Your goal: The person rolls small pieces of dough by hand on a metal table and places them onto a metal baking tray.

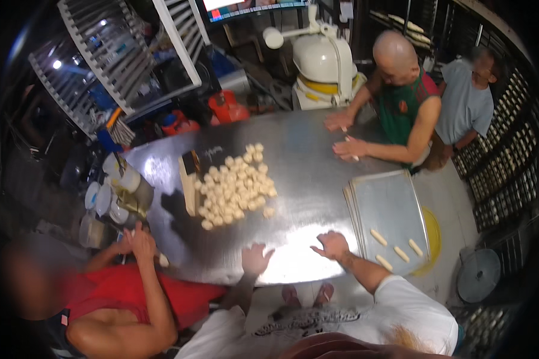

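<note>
Near the front edge of the steel table (302, 197), my left hand (257, 259) rests with its thumb apart from the fingers, palm down. My right hand (333, 245) lies to its right, close to the tray, fingers spread. I see no dough in either hand, though the undersides of both palms are hidden. A heap of pale dough balls (236, 186) sits beyond my left hand, and a single dough ball (268, 212) lies apart at its near side. On the metal tray (386, 197) at the right are several rolled dough sticks (400, 253).
Across the table a co-worker in green (404, 113) rolls dough under flat hands. Another in red (132, 293) works at the left, beside containers (123, 179). A wooden board (189, 191) flanks the heap. A white mixer (326, 63) and loaded racks (503, 149) stand behind.
</note>
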A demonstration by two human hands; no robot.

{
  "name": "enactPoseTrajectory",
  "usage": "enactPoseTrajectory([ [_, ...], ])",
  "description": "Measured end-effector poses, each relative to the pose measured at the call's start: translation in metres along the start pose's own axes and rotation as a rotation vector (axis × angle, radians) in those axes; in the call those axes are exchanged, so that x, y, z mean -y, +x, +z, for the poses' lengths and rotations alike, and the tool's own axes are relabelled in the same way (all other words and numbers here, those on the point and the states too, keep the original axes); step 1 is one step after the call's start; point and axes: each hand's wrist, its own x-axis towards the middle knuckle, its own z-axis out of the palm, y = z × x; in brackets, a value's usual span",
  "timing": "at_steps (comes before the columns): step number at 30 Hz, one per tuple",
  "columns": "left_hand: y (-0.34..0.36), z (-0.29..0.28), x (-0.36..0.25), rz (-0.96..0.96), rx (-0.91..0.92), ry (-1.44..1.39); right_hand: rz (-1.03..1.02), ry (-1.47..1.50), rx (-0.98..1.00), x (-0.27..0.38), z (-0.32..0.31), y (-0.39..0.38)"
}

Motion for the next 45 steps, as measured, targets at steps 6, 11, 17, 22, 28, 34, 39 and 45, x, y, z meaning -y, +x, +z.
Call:
enactPoseTrajectory([
  [6,-0.018,-0.007,-0.011,-0.175,0.361,0.011,0.119,0.023,0.173,-0.006,0.017,-0.007],
  [11,-0.007,0.002,-0.013,0.221,0.039,0.161,-0.119,-0.059,-0.217,-0.035,0.046,-0.021],
  [17,-0.016,-0.018,-0.010,0.025,0.204,-0.106,0.014,-0.025,0.000,-0.011,0.014,-0.031],
  [22,-0.052,-0.044,-0.023,0.200,0.226,0.154,0.072,-0.195,0.168,0.012,0.026,-0.125],
  [28,-0.006,-0.033,-0.034,0.104,0.305,0.114,0.057,-0.242,0.123,-0.002,0.024,-0.076],
  [34,-0.050,-0.007,-0.015,0.021,0.247,-0.054,0.105,-0.161,0.148,0.024,0.023,-0.062],
  [39,-0.043,-0.038,-0.053,-0.016,0.462,0.161,0.109,-0.092,0.273,0.036,0.020,-0.084],
  [45,0.033,-0.009,-0.033,-0.260,-0.001,0.179,0.067,-0.084,-0.053,0.023,0.025,0.004],
])
